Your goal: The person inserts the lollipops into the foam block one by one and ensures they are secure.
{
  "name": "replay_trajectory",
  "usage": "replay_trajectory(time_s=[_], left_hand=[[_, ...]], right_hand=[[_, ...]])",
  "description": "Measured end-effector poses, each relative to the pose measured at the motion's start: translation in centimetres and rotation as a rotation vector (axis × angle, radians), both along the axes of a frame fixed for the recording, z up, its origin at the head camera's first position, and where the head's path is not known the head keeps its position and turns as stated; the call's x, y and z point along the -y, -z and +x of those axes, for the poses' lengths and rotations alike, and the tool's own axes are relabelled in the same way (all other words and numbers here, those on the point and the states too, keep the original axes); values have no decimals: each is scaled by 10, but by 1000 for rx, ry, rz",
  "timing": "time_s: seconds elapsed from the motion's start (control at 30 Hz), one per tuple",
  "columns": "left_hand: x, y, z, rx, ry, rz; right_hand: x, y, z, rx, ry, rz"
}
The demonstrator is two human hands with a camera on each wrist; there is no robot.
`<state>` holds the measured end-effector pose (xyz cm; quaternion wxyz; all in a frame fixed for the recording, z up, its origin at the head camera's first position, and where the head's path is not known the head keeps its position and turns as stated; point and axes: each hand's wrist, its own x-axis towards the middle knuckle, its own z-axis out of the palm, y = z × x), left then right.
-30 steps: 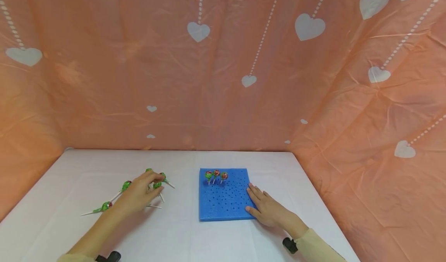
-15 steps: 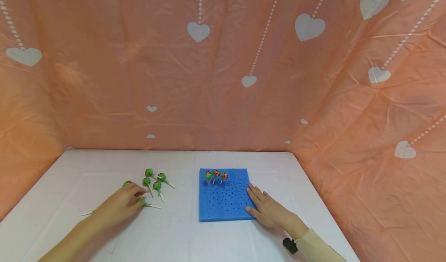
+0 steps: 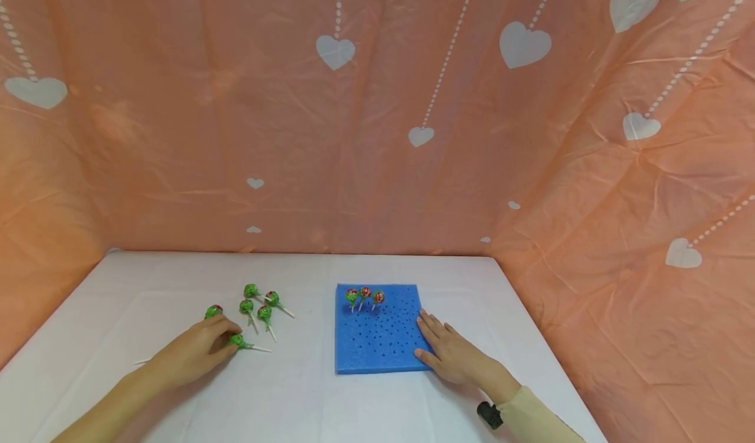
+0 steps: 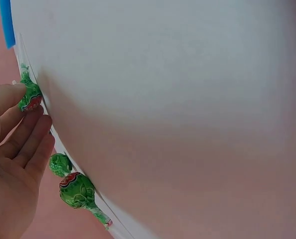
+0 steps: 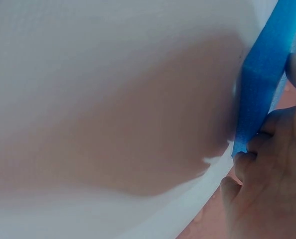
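In the head view my left hand (image 3: pixel 196 351) is at a green-wrapped lollipop (image 3: pixel 238 341) lying on the table, its white stick pointing right. The left wrist view has thumb and fingertips pinching that lollipop (image 4: pixel 31 94) by its wrapped head. My right hand (image 3: pixel 453 353) rests along the right edge of a blue foam block (image 3: pixel 366 358), fingers fairly straight. Three lollipops (image 3: pixel 365 293) stand upright in the block's far left part, which is dotted with small holes. Behind the left hand another lollipop (image 3: pixel 214 310) is partly hidden.
Several loose lollipops (image 3: pixel 263 314) lie beyond the left hand, sticks toward the right and front. A white stick (image 3: pixel 141 362) shows left of the left wrist. White cloth covers the table (image 3: pixel 295 397); an orange curtain (image 3: pixel 377 187) with white hearts surrounds it.
My left hand has drawn back from the far group of lollipops toward the near left and closed its fingers on a nearer one. My right hand stays on the foam block.
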<state>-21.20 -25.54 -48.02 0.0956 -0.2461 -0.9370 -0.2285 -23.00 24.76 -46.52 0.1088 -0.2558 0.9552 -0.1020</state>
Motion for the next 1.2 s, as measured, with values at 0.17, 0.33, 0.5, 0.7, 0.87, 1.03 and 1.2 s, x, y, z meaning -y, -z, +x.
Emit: replay_trajectory(time_s=[0.17,0.33,0.5,0.7,0.87,1.03,1.2], left_hand=[[0,1,-1,-3,-4,-11],[-2,0,0,-5,-18,0],[-2,0,3,-10,-15,27],[-3,0,3,-28,7,107],[-8,-2,3,-55,30,181],[-16,-6,4,-58,28,212],[-23,-10,0,-137,53,208]], right_hand=[[0,-2,1,4,0,-1],[0,-3,1,9,1,-4],[0,-2,1,8,3,-8],[1,-1,1,13,15,-2],[1,-2,0,11,17,1],[1,0,-1,7,17,8],[0,2,-2,1,16,13]])
